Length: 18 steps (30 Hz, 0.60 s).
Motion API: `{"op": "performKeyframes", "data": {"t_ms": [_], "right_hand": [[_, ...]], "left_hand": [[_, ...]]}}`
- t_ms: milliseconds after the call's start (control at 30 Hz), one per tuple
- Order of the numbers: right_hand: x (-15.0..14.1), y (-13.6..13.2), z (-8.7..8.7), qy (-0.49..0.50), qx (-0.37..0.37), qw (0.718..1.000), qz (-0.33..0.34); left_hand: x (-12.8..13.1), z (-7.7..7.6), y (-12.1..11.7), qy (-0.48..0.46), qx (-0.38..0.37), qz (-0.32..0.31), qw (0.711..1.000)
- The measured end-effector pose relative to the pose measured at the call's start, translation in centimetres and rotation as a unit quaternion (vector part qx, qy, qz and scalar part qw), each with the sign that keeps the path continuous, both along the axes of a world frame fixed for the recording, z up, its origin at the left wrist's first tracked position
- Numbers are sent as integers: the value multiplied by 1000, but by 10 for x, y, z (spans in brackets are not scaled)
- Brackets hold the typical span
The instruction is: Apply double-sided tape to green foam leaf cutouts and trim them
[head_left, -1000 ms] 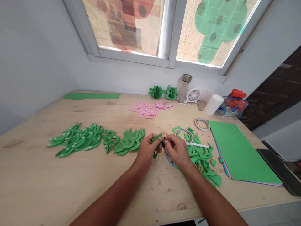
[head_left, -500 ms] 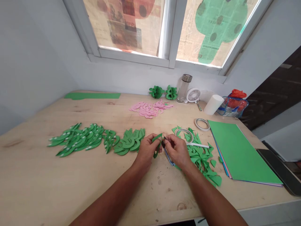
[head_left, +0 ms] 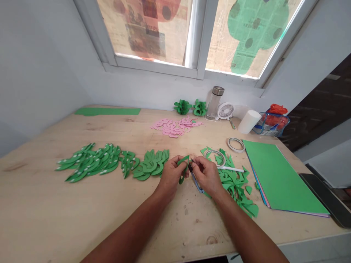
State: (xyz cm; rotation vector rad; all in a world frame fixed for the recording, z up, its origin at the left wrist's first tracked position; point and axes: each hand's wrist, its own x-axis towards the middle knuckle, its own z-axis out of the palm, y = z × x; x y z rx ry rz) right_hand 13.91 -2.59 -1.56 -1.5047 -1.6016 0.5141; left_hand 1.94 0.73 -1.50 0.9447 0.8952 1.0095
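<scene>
My left hand (head_left: 170,176) pinches a curved, folded green paper cutout (head_left: 184,161), its narrow end pointing up and right. Close beside it, my right hand (head_left: 206,173) is closed, thumb and fingers together around a slim blue tool (head_left: 196,182) with a dark end. The fingers partly cover this tool, so its kind is unclear. Both hands almost meet just above the table. Left of them lies a pile of plain green looped cutouts (head_left: 150,164). Further left, more green cutouts (head_left: 104,159) bear small white patches.
Green scraps (head_left: 233,182), a tape roll (head_left: 236,145) and a white stick (head_left: 231,169) lie to the right. Beyond are stacked coloured sheets (head_left: 285,179) and a black phone-like slab (head_left: 326,201). Pink cutouts (head_left: 174,127), a bottle (head_left: 214,104) and a small fan (head_left: 225,110) stand further back.
</scene>
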Motion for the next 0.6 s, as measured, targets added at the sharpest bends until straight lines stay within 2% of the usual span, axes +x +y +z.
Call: {"op": "performKeyframes", "data": {"t_ms": [600], "right_hand": [[0,0,0,-5,1,1000,-2]], "left_hand": [[-1,-2,0,2,4,-4,1000]]}}
